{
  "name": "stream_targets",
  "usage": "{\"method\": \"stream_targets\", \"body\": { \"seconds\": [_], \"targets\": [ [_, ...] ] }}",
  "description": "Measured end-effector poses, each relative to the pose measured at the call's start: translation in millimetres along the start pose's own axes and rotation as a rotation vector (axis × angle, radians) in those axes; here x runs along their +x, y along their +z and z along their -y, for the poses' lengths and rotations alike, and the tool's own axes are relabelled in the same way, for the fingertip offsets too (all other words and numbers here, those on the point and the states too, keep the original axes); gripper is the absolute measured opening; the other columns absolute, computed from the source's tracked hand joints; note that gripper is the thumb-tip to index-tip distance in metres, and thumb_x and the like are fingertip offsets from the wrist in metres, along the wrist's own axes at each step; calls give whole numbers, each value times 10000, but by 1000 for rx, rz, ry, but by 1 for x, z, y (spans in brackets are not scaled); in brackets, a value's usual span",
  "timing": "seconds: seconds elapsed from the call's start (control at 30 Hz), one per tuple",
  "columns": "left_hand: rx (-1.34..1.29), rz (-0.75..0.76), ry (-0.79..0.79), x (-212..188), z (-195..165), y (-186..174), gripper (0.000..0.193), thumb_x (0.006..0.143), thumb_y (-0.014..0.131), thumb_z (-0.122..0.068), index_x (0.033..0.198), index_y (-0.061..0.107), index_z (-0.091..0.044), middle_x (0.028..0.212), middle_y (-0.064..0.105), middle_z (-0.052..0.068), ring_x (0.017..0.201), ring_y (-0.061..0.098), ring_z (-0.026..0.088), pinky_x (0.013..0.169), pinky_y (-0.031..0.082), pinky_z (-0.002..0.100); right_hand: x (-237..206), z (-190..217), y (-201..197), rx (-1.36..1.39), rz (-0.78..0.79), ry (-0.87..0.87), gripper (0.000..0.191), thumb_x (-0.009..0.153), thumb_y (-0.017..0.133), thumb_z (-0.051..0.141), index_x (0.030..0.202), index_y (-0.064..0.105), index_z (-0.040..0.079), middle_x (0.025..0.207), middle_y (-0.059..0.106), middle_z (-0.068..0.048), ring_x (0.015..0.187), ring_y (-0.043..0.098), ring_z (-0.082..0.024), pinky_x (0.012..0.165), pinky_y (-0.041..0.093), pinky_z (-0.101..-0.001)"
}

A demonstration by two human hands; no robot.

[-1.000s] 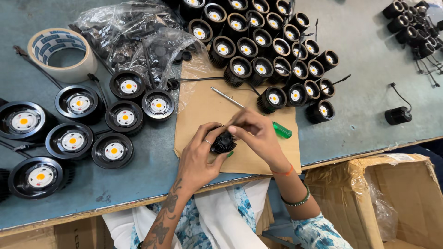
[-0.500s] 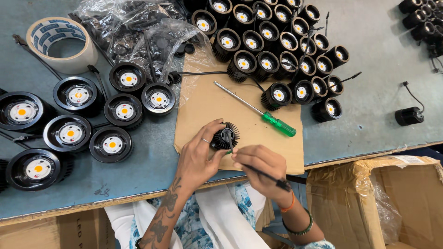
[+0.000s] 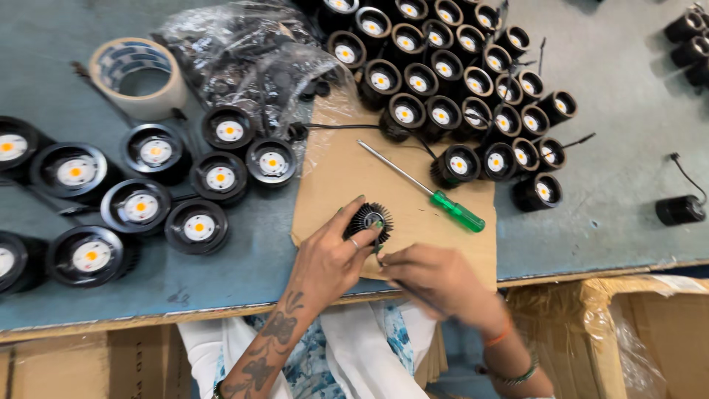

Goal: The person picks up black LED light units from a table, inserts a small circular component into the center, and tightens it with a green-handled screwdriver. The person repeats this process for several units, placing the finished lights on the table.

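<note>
right hand (image 3: 436, 277) moved closer | left hand (image 3: 332, 255) grips finned black heatsink (image 3: 368, 219)

We cannot see what the blurred right hand (image 3: 436, 277) pinches; the left edge cuts two big lamps (image 3: 11, 144).

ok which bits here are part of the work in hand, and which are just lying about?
In hand:
- finned black heat sink, held by left hand
- right hand at its lower edge
- cardboard sheet beneath

Lying about:
- green-handled screwdriver
- tape roll
- plastic bag
- finished black lamps
</note>
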State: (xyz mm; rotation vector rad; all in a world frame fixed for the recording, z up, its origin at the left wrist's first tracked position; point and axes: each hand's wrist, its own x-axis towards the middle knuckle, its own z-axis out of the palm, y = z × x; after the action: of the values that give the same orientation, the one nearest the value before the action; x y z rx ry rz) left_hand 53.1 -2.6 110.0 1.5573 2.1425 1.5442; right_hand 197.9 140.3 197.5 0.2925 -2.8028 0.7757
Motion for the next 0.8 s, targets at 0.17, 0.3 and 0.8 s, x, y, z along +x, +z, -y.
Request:
{"method": "stream_targets", "body": {
  "seconds": [0.17, 0.3, 0.8],
  "targets": [
    [86, -55, 65, -7, -5, 3, 357, 813, 745, -63, 1168, 723, -100, 1432, 565, 214, 1176, 668, 386, 929, 580, 441, 38, -55, -40, 442, 27, 117, 100, 931, 717, 82, 994, 753, 13, 970, 754, -100, 891, 720, -236, 827, 556, -315],
    [85, -78, 79, -9, -3, 4, 330, 831, 745, -74, 1160, 731, -103, 1415, 570, 222, 1176, 664, 395, 923, 577, 445, 116, -113, 7, 102, -156, 279, 138, 928, 691, 92, 1031, 732, 10, 963, 718, -111, 803, 714, -266, 698, 584, -322],
    [20, -67, 100, -8, 4, -9, 346, 839, 749, -93, 1182, 696, -96, 1399, 566, 242, 1158, 655, 414, 918, 571, 468, 186, -163, 54, -205, -413, 258, 236, 854, 668, -8, 1063, 766, 39, 953, 728, -154, 815, 713, -320, 728, 559, -394]
  ]
}}
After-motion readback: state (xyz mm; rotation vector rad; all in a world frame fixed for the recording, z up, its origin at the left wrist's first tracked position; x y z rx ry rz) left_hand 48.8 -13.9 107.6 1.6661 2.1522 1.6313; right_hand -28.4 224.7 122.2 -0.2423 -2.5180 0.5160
